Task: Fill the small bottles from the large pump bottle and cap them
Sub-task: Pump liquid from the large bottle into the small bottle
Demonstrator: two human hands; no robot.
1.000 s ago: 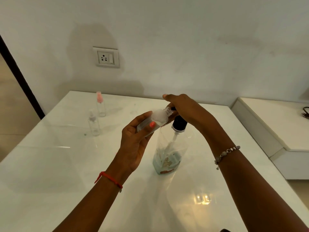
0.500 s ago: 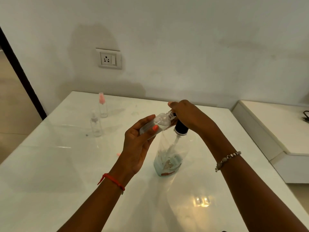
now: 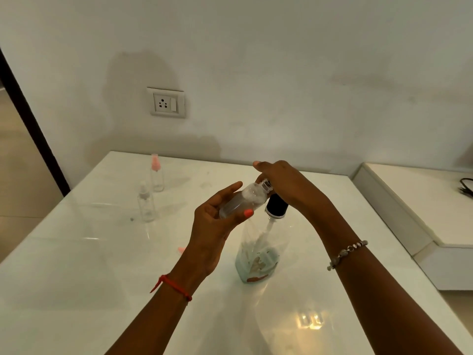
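At the far left of the white table (image 3: 76, 265), around 10 o'clock from the hands, two small bottles stood upright and well apart from the work. The clear-topped bottle (image 3: 146, 203) was nearer and the pink-topped bottle (image 3: 156, 172) stood just behind it, both with their tops on. A small pink piece (image 3: 181, 249), possibly a loose cap, lay on the table beside the left wrist, too small to identify.

The left hand (image 3: 217, 221) grasped the small bottle (image 3: 242, 202) round its body, thumb in front and fingers behind. The bottle was uncapped and tilted. Its long axis ran from the base at 8 o'clock, in the palm, to the open neck at 2 o'clock. Something whitish showed inside near the shoulder.

The neck reached up under the right hand, just beside the black collar (image 3: 276, 207) of the large pump bottle (image 3: 258, 252). That bottle stood upright on the table at 5 o'clock from the neck, with only a little bluish liquid low in it.

The right hand (image 3: 286, 185) lay over the pump head with its fingers curled down around it, hiding both head and spout. Whether the open mouth sat squarely under the spout could not be told. The coming press likely depended on that alignment, with the left hand aiming and the right hand pumping.
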